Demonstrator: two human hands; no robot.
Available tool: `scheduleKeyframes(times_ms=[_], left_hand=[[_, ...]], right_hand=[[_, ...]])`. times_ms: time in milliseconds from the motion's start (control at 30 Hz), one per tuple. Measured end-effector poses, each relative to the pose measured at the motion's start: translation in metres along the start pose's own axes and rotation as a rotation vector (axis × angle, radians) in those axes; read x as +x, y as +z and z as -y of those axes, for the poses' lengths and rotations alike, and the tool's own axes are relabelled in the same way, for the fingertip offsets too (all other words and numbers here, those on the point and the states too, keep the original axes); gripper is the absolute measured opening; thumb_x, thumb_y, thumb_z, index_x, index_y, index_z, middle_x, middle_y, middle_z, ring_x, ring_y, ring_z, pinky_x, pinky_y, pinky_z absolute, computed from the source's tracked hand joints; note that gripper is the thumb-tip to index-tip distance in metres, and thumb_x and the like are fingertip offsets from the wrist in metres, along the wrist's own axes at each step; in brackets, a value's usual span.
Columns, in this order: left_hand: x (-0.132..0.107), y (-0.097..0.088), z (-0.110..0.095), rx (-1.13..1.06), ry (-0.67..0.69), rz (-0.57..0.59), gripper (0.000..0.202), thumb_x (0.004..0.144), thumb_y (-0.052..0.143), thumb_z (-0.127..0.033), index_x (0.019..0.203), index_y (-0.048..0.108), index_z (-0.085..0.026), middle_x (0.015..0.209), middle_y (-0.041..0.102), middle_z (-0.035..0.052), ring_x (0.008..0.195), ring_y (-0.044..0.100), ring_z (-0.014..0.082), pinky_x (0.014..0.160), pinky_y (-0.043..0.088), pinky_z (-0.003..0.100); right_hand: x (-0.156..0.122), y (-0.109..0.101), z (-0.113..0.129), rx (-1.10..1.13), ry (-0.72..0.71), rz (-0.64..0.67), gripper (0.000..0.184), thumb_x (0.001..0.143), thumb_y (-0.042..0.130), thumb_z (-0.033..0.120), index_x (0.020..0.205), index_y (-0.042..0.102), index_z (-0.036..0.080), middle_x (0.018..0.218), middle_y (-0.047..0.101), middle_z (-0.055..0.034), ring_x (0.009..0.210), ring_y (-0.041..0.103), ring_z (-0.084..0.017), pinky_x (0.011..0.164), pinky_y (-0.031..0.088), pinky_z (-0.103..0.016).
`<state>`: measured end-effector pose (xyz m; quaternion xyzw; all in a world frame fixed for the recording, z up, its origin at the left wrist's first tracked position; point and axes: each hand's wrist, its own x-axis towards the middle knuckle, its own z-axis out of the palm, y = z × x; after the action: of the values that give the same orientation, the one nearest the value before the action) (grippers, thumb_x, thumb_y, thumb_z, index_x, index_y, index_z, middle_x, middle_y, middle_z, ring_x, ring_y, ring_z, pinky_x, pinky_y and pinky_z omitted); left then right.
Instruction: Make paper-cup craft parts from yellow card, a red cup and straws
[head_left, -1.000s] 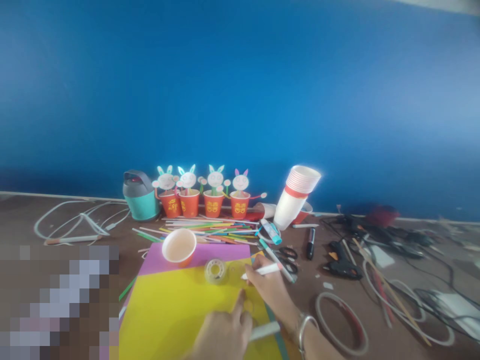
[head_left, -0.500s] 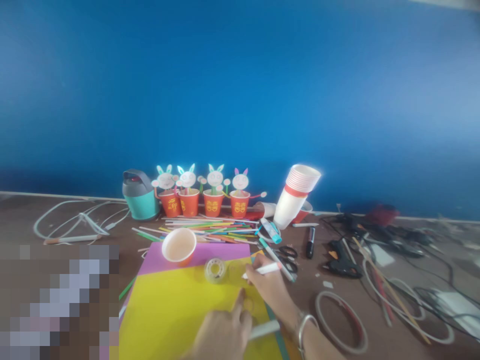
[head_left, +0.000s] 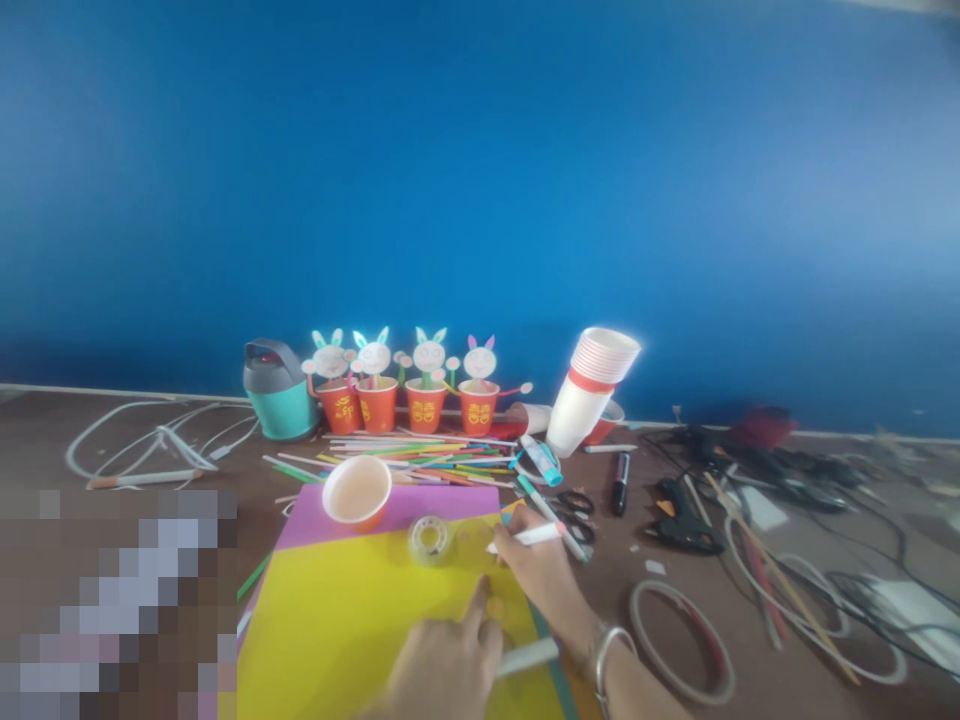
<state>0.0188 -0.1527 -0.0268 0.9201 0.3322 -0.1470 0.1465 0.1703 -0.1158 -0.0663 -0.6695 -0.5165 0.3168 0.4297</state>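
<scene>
My right hand (head_left: 529, 555) is closed around a white marker with a pink end (head_left: 536, 535), its tip pointing left over the yellow sheet (head_left: 337, 620). A silver bangle is on that wrist. My left hand (head_left: 450, 665) rests on the same sheet, index finger stretched forward, the other fingers curled. Out of its right side sticks a white marker (head_left: 527, 658), seemingly held under the thumb; the grip itself is hidden. A clear tape roll (head_left: 430, 540) lies on the sheet beyond my hands. Behind it, a paper cup (head_left: 358, 492) stands on a purple sheet (head_left: 450, 500).
Several red cups with rabbit figures (head_left: 427, 405) line the wall, beside a teal container (head_left: 285, 400). Colored sticks (head_left: 420, 458) lie before them. On the right are stacked cups (head_left: 585, 390), scissors (head_left: 576, 510), a glue gun (head_left: 682, 520), a tape ring (head_left: 637, 610) and cables.
Almost nothing differs. My right hand and its marker have shifted very slightly, and my left hand keeps its place on the yellow sheet.
</scene>
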Motion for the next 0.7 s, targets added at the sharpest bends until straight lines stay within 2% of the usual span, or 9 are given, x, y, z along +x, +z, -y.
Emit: scheduleKeyframes(times_ms=[233, 467, 700], left_hand=[[0.0005, 0.0024, 0.0, -0.004, 0.003, -0.003, 0.039, 0.086, 0.041, -0.013, 0.122, 0.056, -0.016, 0.148, 0.033, 0.0219, 0.078, 0.071, 0.0283, 0.064, 0.059, 0.044], [-0.0004, -0.0012, -0.0004, -0.006, -0.003, 0.004, 0.042, 0.087, 0.04, -0.012, 0.126, 0.054, -0.019, 0.147, 0.036, 0.0198, 0.077, 0.071, 0.0294, 0.062, 0.059, 0.046], [-0.0004, 0.0001, -0.0003, -0.01, 0.008, -0.012, 0.037, 0.087, 0.041, -0.014, 0.121, 0.056, -0.014, 0.148, 0.033, 0.0217, 0.076, 0.071, 0.0285, 0.063, 0.059, 0.045]], right_hand=[[-0.0002, -0.0003, 0.0006, -0.029, -0.016, -0.007, 0.023, 0.073, 0.053, 0.029, 0.055, 0.039, 0.024, 0.043, 0.049, 0.0055, 0.043, 0.046, -0.012, 0.045, 0.033, -0.023], [-0.0004, -0.0006, 0.0033, -0.005, -0.002, -0.013, 0.023, 0.072, 0.053, 0.027, 0.054, 0.04, 0.024, 0.043, 0.05, 0.0052, 0.044, 0.049, -0.012, 0.045, 0.034, -0.023], [-0.0003, -0.001, 0.0038, -0.031, -0.016, -0.004, 0.023, 0.072, 0.052, 0.027, 0.054, 0.039, 0.024, 0.043, 0.052, 0.0045, 0.043, 0.049, -0.012, 0.045, 0.035, -0.024]])
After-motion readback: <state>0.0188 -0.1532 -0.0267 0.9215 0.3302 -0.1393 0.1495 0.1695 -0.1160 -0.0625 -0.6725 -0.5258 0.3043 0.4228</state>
